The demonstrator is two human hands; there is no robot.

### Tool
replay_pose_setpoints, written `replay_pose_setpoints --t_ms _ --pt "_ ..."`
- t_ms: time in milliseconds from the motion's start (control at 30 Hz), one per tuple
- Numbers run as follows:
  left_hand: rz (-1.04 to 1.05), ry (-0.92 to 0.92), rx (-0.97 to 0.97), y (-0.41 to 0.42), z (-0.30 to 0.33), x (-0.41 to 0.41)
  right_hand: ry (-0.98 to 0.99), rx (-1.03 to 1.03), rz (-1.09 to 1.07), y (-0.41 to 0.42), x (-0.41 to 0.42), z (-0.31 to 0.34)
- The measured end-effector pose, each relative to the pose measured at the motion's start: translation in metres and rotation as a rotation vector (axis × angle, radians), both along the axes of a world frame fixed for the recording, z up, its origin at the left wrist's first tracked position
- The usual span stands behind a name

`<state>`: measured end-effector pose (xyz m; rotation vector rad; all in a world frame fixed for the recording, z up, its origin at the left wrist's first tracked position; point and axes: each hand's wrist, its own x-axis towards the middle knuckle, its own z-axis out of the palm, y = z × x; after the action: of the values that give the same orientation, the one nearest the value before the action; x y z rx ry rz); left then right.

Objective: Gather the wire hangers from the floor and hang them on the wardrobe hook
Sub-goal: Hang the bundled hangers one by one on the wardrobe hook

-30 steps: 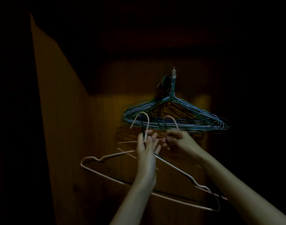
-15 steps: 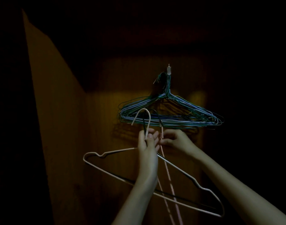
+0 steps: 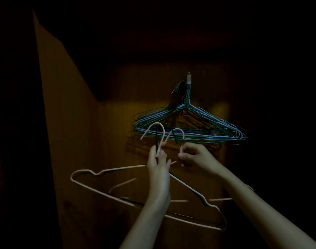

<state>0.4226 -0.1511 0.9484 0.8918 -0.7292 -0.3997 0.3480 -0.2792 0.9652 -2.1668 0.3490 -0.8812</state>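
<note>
A small wardrobe hook (image 3: 189,78) sticks out of the dim wooden back panel. Several blue and green wire hangers (image 3: 189,129) hang from it in a bunch. Below them my left hand (image 3: 158,165) grips the necks of a pale pink hanger (image 3: 92,186) and a dark one, their hooks pointing up. My right hand (image 3: 195,156) pinches the neck of another pink hanger (image 3: 178,133), whose hook curves up just under the hung bunch. Its body is mostly hidden behind my arms.
A wooden side wall (image 3: 63,123) of the wardrobe stands to the left, lit orange. The rest of the interior is very dark. A shadowed shelf edge runs above the hook.
The pink hanger in my right hand swung from hanging straight down to lying level behind my arms, its hook turned up. Both hands stayed just below the hung bunch.
</note>
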Motion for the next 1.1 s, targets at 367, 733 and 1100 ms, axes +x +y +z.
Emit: replay_pose_setpoints --t_ms 367,733,1100 --pt "-0.065 -0.047 -0.012 -0.005 0.004 -0.009 -0.244 0.072 -0.125 0.012 -0.006 0.026" --pt "-0.132 0.066 -0.051 -0.026 0.018 -0.009 -0.299 0.007 -0.169 0.013 -0.009 0.032" --pt "-0.194 0.165 -0.128 -0.049 0.063 0.001 -0.268 0.061 -0.206 -0.015 -0.025 0.037"
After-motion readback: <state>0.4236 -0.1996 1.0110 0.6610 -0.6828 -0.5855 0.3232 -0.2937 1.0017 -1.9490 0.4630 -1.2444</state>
